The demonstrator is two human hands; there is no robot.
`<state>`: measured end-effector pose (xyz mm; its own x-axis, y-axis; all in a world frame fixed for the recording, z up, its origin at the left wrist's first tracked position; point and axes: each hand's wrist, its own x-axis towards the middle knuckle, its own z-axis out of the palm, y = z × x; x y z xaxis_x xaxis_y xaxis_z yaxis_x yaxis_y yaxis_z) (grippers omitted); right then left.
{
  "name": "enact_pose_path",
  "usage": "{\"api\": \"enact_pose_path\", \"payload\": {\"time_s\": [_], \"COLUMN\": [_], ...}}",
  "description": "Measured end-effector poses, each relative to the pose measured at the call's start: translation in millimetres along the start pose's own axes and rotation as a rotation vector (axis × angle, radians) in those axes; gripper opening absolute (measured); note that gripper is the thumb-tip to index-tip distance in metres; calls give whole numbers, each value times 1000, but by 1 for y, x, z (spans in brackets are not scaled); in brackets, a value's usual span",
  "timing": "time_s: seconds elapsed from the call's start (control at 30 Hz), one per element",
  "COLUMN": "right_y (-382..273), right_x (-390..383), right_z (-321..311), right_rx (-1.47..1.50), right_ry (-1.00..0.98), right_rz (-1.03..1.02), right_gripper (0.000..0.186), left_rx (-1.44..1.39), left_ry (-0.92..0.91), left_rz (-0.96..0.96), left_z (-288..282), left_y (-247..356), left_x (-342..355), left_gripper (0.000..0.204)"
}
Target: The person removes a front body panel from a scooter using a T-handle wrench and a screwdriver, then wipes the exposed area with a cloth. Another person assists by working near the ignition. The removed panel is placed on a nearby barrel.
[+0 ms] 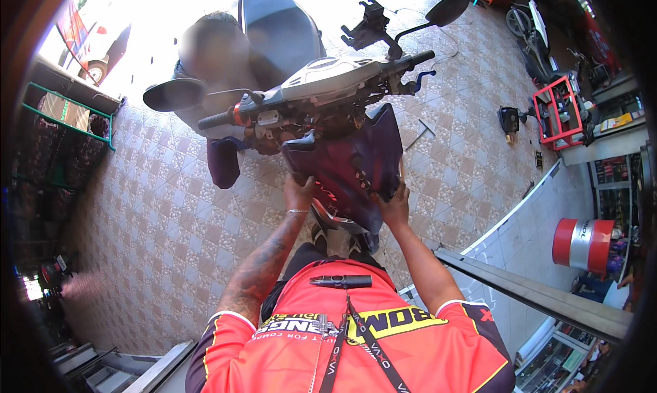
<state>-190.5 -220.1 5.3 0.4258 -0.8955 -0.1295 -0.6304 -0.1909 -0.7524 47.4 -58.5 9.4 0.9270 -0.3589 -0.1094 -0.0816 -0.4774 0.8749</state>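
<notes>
A scooter (328, 74) stands in front of me, its handlebar turned toward me and the wiring below it bared. My left hand (299, 193) grips the left edge of a dark purple front fairing panel (335, 163). On the opposite edge, my right hand (393, 203) is closed with the thumb on the panel's face. The panel stands tilted just below the handlebar; whether it touches the scooter's frame I cannot tell. The far sides of my fingers are hidden behind it.
Beside the scooter on the left crouches another person (198, 68), partly behind the mirror (174, 94). A T-handle wrench (419, 134) lies on the tiled floor. To the right are a red metal frame (558, 112), a red and white drum (583, 245) and a long rail (527, 294).
</notes>
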Motion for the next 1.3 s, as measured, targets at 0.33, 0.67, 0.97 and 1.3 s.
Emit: {"api": "enact_pose_path", "payload": {"time_s": [0.33,0.67,0.97,1.3], "right_y": [-29,-35,-30,-31], "right_x": [-23,-3,-3,-6], "right_z": [45,42,47,49], "right_rx": [-183,-231,-225,-189], "right_ry": [240,264,305,308], "right_rz": [-100,-55,-84,-54], "right_gripper": [117,112,111,110], "left_rx": [53,-64,303,372], "left_ry": [3,36,163,42], "left_rz": [39,45,515,513], "left_z": [1,-2,-10,15], "left_y": [4,14,56,77], "left_x": [1,4,46,87], "left_gripper": [34,50,42,28]}}
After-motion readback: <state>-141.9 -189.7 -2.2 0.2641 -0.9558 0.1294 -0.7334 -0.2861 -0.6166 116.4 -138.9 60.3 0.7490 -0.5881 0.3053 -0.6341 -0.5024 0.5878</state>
